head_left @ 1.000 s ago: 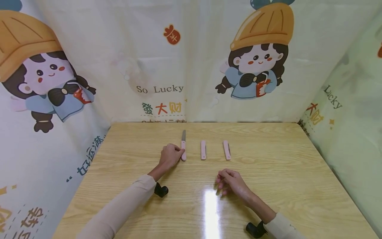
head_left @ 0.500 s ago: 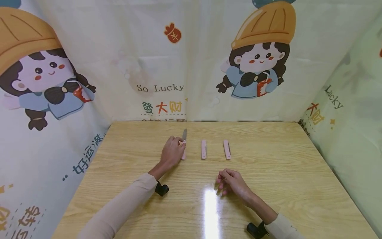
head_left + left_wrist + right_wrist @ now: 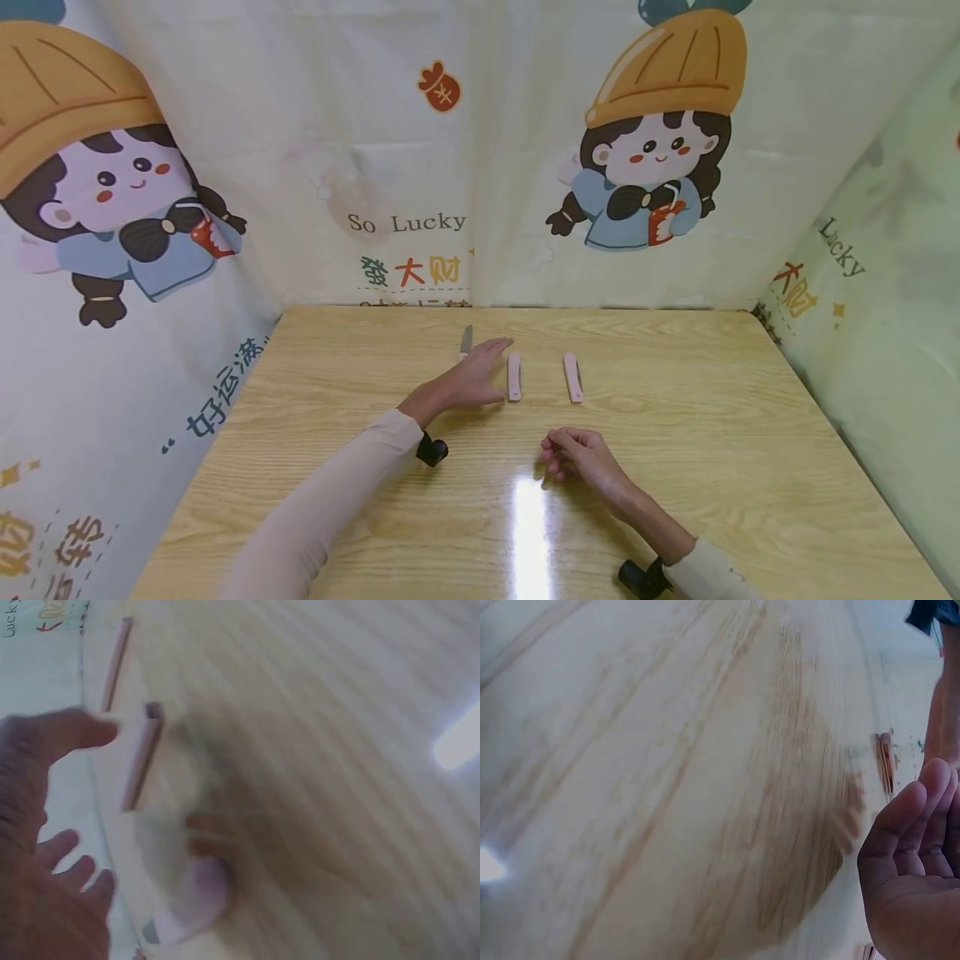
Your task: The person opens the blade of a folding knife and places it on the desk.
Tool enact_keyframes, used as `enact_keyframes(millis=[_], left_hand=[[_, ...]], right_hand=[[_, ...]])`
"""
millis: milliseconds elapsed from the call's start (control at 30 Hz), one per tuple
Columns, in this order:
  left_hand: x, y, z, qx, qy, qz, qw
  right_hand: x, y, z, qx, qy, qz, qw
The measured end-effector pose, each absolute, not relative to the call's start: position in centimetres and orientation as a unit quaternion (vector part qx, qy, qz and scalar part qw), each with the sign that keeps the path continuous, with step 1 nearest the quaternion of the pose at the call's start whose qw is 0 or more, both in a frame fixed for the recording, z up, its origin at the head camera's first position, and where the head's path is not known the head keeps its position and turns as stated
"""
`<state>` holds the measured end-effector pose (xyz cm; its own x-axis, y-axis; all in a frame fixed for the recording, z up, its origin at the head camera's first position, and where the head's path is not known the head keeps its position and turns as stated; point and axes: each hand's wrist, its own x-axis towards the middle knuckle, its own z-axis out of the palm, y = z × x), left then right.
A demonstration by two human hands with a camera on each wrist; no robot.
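Three pink folding knives lie in a row on the wooden table. The left knife point(image 3: 467, 338) has its blade out, pointing away; my left hand point(image 3: 461, 383) hides most of its handle in the head view. With thumb and fingers spread, that hand is above the table beside the folded middle knife point(image 3: 513, 377), holding nothing. In the left wrist view, the middle knife point(image 3: 142, 759) lies beyond the thumb, and the blurred unfolded knife point(image 3: 193, 904) is lower. The folded right knife point(image 3: 573, 378) lies apart. My right hand point(image 3: 588, 468), loosely curled, holds nothing nearer the front.
The wooden table point(image 3: 697, 392) ends at a printed curtain point(image 3: 517, 167) behind, with more curtain at both sides. A bright light reflection point(image 3: 531, 533) lies on the tabletop at the front. Black wrist cameras sit under both forearms.
My left hand has let go of the unfolded knife and moved right toward the middle knife, its fingers spreading. The right hand has stayed nearly still.
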<state>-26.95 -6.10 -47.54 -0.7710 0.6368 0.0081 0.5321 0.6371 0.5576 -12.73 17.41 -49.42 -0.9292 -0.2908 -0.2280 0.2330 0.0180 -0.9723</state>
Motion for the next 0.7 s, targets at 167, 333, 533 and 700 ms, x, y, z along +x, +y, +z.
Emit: enact_keyframes(millis=[167, 333, 533, 700], left_hand=[[-28.0, -4.6, -47.4, 0.332, 0.902, 0.244, 0.126], [-28.5, -3.7, -48.0, 0.310, 0.898, 0.265, 0.164], [-28.1, -3.2, -48.4, 0.306, 0.898, 0.254, 0.186], [-27.9, -3.0, -48.4, 0.318, 0.903, 0.236, 0.168]], right_hand=[[-12.8, 17.1, -49.5, -0.019, 0.698, -0.690, 0.188], [-12.8, 17.0, -49.4, -0.021, 0.706, -0.684, 0.182], [-12.8, 16.8, -49.4, -0.030, 0.706, -0.680, 0.195], [-12.7, 17.1, -49.6, -0.033, 0.705, -0.681, 0.194]])
